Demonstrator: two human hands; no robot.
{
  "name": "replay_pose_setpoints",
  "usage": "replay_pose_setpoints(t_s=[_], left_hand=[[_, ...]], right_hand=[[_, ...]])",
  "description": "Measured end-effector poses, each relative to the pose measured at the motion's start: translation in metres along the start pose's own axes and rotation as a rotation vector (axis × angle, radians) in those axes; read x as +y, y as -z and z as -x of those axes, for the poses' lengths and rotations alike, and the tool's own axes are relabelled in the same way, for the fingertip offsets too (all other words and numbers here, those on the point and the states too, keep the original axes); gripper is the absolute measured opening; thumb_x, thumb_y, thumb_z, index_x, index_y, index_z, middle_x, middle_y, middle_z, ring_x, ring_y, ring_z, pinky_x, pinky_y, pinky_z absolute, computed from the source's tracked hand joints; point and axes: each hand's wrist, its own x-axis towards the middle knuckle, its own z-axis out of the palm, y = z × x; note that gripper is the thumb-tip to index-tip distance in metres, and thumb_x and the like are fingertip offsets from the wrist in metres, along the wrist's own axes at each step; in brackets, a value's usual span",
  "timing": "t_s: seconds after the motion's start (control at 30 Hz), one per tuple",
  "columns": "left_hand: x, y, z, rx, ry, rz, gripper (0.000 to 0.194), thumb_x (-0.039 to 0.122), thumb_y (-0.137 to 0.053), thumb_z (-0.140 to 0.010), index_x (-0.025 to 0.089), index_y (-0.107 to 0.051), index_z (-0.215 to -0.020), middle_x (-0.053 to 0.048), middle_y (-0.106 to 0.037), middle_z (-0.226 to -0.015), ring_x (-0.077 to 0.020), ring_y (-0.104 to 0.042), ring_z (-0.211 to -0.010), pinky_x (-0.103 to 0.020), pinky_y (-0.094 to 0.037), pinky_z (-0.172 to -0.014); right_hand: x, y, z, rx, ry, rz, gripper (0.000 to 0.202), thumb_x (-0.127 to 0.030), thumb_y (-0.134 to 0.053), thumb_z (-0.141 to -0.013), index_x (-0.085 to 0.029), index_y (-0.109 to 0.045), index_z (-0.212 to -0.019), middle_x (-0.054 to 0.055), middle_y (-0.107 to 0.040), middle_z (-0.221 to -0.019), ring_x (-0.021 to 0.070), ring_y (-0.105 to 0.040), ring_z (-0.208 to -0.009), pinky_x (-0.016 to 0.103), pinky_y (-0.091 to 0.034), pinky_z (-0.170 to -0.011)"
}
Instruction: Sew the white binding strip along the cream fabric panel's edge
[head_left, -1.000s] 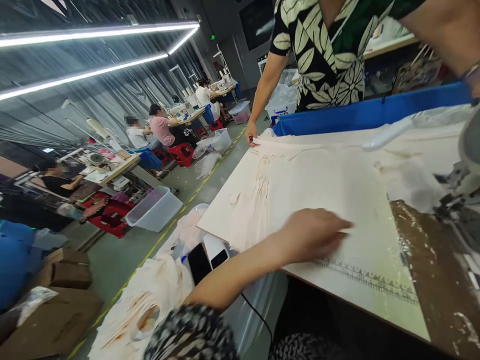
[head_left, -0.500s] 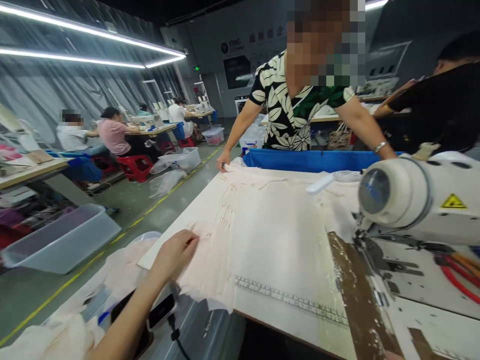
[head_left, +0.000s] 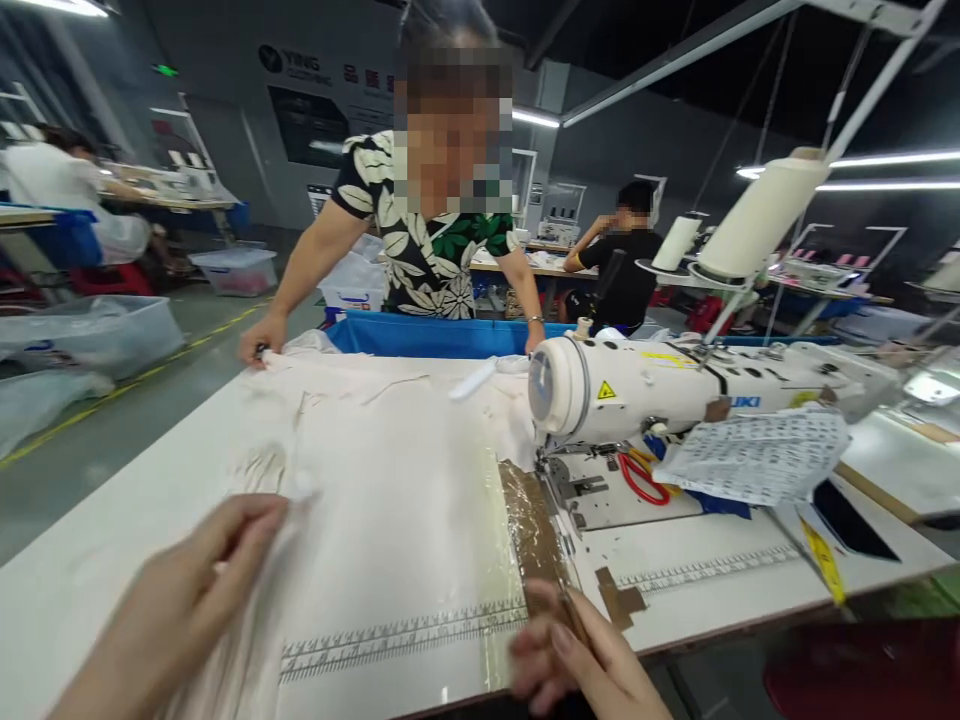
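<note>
My left hand is closed in a pinch on a pale pink, gathered piece of fabric at the left of the sewing table. The cloth runs up the table towards a co-worker's hand at the far edge. My right hand hovers at the near edge by the brown tape, its fingers curled and smeared by motion. A thin brownish thing shows along its fingers, too blurred to name. Right of the cloth stands a white sewing machine.
Red-handled scissors lie by the machine bed. A printed ruler strip runs along the near edge. Behind the table are a blue bin and a co-worker in a leaf-print top. Thread cones rise at right.
The view has swung right, showing more of the machine. My left hand has come over the table with the fabric, and my right hand has come into view. The co-worker still leans over the far edge.
</note>
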Motion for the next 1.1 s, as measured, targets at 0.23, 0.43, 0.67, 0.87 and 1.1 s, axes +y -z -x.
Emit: replay_pose_setpoints(t_s=[0.23, 0.43, 0.67, 0.87, 1.1], left_hand=[[0.096, -0.119, 0.059, -0.749, -0.463, 0.302, 0.031, 0.041, -0.033, -0.098, 0.025, -0.058, -0.089, -0.001, -0.068, -0.077, -0.0170, -0.063, -0.068, -0.025, -0.046, -0.063], [0.120, -0.163, 0.099, -0.967, -0.662, 0.175, 0.010, 0.020, -0.056, -0.086, 0.021, -0.065, -0.091, -0.002, -0.072, -0.085, -0.0179, -0.066, -0.080, -0.027, -0.049, -0.079], [0.101, -0.094, 0.055, -0.886, -0.506, 0.321, 0.026, 0.033, -0.041, -0.100, 0.022, -0.064, -0.097, 0.000, -0.070, -0.086, -0.0119, -0.064, -0.075, -0.021, -0.049, -0.069], [0.022, -0.094, -0.023, -0.296, -0.541, -0.330, 0.051, 0.048, -0.034, -0.099, 0.013, -0.056, -0.128, -0.018, -0.056, -0.136, -0.0312, -0.052, -0.128, -0.048, -0.047, -0.102], [0.028, -0.133, -0.012, -0.446, -0.536, -0.568, 0.085, 0.069, -0.025, -0.094, 0.005, -0.034, -0.149, -0.020, -0.029, -0.157, -0.0347, -0.026, -0.147, -0.055, -0.027, -0.117]], right_hand=[[-0.033, -0.015, -0.051, -0.279, -0.093, 0.044, 0.075, -0.065, -0.068, -0.081, -0.018, -0.052, -0.137, 0.009, -0.074, -0.097, 0.0253, -0.071, -0.092, 0.039, -0.051, -0.084], [-0.018, -0.024, -0.066, -0.317, -0.141, 0.048, 0.052, -0.055, -0.077, -0.069, -0.016, -0.062, -0.100, 0.000, -0.068, -0.070, 0.0166, -0.065, -0.054, 0.029, -0.049, -0.055], [-0.021, -0.006, -0.029, -0.230, -0.059, 0.062, 0.043, -0.055, -0.070, -0.082, -0.017, -0.062, -0.100, -0.001, -0.065, -0.073, 0.0116, -0.061, -0.059, 0.025, -0.046, -0.062], [-0.008, 0.016, 0.000, -0.148, -0.080, 0.170, 0.053, -0.068, -0.063, -0.084, -0.017, -0.064, -0.099, -0.008, -0.048, -0.060, 0.0061, -0.041, -0.043, 0.021, -0.034, -0.049], [-0.010, 0.059, 0.047, 0.009, -0.076, 0.400, 0.049, -0.070, -0.063, -0.081, -0.023, -0.073, -0.091, 0.000, -0.056, -0.067, 0.0164, -0.056, -0.062, 0.025, -0.047, -0.061]])
